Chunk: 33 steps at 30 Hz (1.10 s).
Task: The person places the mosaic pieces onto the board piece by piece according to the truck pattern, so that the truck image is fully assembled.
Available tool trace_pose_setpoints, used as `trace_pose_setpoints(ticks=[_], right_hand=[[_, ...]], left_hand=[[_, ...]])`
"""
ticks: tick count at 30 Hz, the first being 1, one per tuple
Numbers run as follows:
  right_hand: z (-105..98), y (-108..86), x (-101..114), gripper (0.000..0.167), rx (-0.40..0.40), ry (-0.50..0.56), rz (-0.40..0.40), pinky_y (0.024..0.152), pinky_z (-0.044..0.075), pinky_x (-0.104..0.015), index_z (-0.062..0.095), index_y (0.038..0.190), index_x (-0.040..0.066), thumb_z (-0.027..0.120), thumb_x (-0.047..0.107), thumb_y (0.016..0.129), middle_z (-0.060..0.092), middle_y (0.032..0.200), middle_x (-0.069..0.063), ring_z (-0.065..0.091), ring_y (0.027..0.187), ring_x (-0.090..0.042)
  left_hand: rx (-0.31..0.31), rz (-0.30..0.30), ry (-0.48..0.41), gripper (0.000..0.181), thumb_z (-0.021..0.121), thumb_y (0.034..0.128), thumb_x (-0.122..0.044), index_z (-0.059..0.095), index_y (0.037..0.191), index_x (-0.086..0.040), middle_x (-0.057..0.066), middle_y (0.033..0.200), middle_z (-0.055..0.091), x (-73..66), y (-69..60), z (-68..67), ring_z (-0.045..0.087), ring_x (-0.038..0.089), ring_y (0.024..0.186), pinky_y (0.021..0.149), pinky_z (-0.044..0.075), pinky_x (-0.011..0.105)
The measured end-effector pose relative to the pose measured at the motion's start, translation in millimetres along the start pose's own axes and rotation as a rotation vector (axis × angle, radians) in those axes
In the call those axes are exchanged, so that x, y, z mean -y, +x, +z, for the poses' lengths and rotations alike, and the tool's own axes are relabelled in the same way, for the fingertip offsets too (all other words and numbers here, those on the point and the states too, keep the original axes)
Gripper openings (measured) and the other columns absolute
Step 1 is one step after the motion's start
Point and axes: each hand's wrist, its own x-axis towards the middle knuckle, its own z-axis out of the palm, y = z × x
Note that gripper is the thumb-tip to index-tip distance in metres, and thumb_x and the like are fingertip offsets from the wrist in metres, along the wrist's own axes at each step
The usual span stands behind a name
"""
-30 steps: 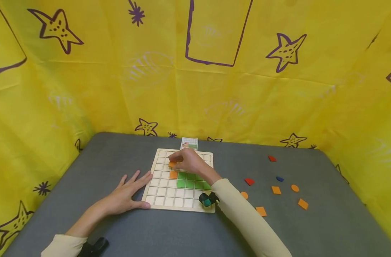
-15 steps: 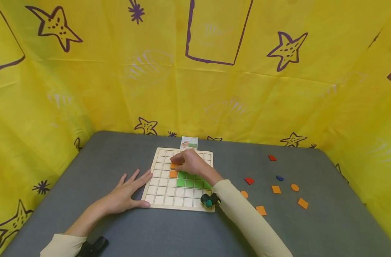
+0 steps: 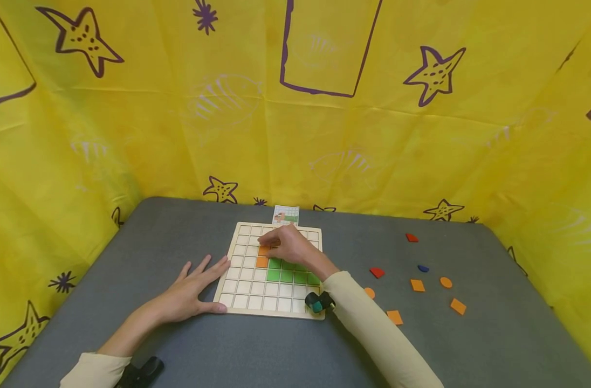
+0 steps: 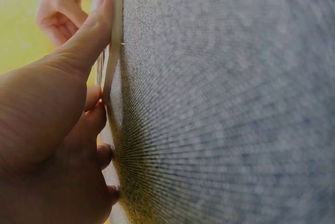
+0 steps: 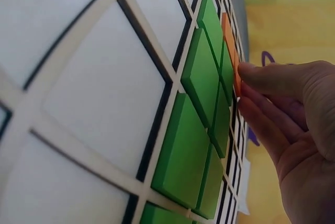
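Observation:
A wooden grid board (image 3: 249,303) lies on the table. My right hand (image 3: 291,243) is over its upper middle, and thumb and fingers pinch an orange square tile (image 3: 263,250). That tile sits at a grid cell just beyond another orange square tile (image 3: 261,262). Two rows of green square tiles (image 3: 287,276) fill cells to the right, partly under my right wrist. In the right wrist view the thumb touches the orange tile's edge beside the green tiles (image 5: 180,156). My left hand (image 3: 191,291), fingers spread, rests against the board's left edge; its thumb (image 4: 89,35) lies along the near corner.
A small printed card (image 3: 286,212) lies behind the board. To the right are scattered loose pieces: orange squares (image 3: 417,285), orange circles (image 3: 446,282), red pieces (image 3: 377,272) and a blue piece (image 3: 423,268). A yellow patterned cloth (image 3: 295,134) hangs around the grey table (image 3: 256,350).
My right hand has shifted slightly right and lowered the orange tile, which now lies flatter, in line with the other orange tile. The left hand has kept its place.

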Motion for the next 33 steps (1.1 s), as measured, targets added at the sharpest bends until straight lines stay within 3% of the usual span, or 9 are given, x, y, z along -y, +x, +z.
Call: trace_pose_setpoints(ticks=[8, 16, 33], right_hand=[[-10.9, -12.1, -2.8, 0.033, -0.042, 0.012, 0.010, 0.090, 0.052, -0.027, 0.070, 0.120, 0.003, 0.072, 0.003, 0.087, 0.071, 0.116, -0.007, 0.068, 0.107, -0.020], [-28.2, -29.8, -5.3, 0.030, -0.114, 0.005, -0.038, 0.090, 0.053, -0.032, 0.070, 0.117, -0.002, 0.072, 0.001, 0.087, 0.071, 0.115, -0.011, 0.068, 0.105, -0.025], [-64.6, -89.7, -36.3, 0.031, -0.250, -0.025, 0.057, 0.090, 0.054, -0.040, 0.069, 0.119, -0.001, 0.071, 0.002, 0.088, 0.071, 0.114, -0.012, 0.068, 0.105, -0.028]], left_hand=[[0.000, 0.001, 0.005, 0.100, 0.076, 0.0753, -0.056, 0.032, 0.154, -0.012, 0.012, 0.160, 0.025, 0.5, -0.6, 0.2, 0.008, 0.049, 0.145, 0.108, -0.004, 0.070], [0.012, -0.014, 0.008, 0.102, 0.075, 0.0743, -0.059, 0.032, 0.154, -0.012, 0.012, 0.160, 0.025, 1.4, 0.5, 0.0, 0.007, 0.049, 0.145, 0.107, -0.005, 0.071], [-0.001, 0.004, 0.009, 0.101, 0.075, 0.0750, -0.057, 0.032, 0.154, -0.012, 0.013, 0.160, 0.026, 2.6, -0.1, 0.7, 0.008, 0.050, 0.145, 0.108, -0.004, 0.070]])
